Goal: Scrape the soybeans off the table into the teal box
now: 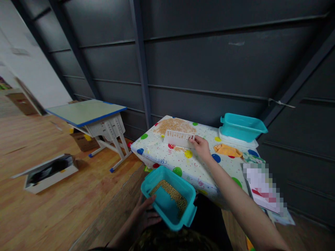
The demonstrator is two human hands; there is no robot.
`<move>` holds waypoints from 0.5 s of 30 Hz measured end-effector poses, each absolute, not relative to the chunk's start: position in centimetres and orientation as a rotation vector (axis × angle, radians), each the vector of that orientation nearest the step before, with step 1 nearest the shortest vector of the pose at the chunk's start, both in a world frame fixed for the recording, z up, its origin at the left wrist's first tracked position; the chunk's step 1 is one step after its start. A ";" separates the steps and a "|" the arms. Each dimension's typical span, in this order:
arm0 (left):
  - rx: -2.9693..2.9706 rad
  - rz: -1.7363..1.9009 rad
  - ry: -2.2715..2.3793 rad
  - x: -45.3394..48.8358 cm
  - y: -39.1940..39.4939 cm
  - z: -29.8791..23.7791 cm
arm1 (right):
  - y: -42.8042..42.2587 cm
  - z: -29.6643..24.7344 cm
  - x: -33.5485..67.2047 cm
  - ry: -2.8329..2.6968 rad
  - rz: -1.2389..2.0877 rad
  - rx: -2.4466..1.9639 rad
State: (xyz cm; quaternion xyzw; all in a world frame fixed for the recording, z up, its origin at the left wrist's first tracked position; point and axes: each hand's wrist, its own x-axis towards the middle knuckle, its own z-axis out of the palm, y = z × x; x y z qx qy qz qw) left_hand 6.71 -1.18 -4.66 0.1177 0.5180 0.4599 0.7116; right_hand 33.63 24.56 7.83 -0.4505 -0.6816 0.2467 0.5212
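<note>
A teal plastic basin (pixel 167 202) with soybeans (pixel 174 191) along its far and right sides is tilted near my lap. My left hand (pixel 146 212) grips its left side, thumb over the rim and fingers underneath. On the table, my right hand (pixel 199 144) holds the right end of a white slotted plastic board (pixel 178 140), which stands on its long edge. Behind the board spreads a pile of soybeans (pixel 174 124) mixed with tan powdery bits. A few loose soybeans (pixel 179 149) lie in front of it.
Balloon-print cloth covers the table (pixel 193 165). A second teal basin (pixel 243 125), an orange cloth (pixel 227 150) and a blurred booklet (pixel 264 188) sit to the right. A desk (pixel 89 111) and an open white box (pixel 52 174) are left; a dark wall (pixel 209 69) stands behind.
</note>
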 end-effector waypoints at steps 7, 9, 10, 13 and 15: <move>0.283 1.034 1.249 7.6 -1.3 -3.5 | 24.5 7.7 33.5 -1.613 0.548 -1.088; 0.282 1.034 1.248 7.5 -1.3 -3.6 | 24.5 7.7 33.5 -1.622 0.547 -1.096; 0.284 1.028 1.245 7.5 -1.4 -3.6 | 24.5 7.6 33.5 -1.632 0.553 -1.097; 0.301 1.023 1.230 7.3 -1.5 -3.5 | 24.6 7.5 33.4 -1.658 0.574 -1.091; 0.305 1.013 1.223 7.2 -1.4 -3.7 | 24.6 7.4 33.4 -1.661 0.583 -1.083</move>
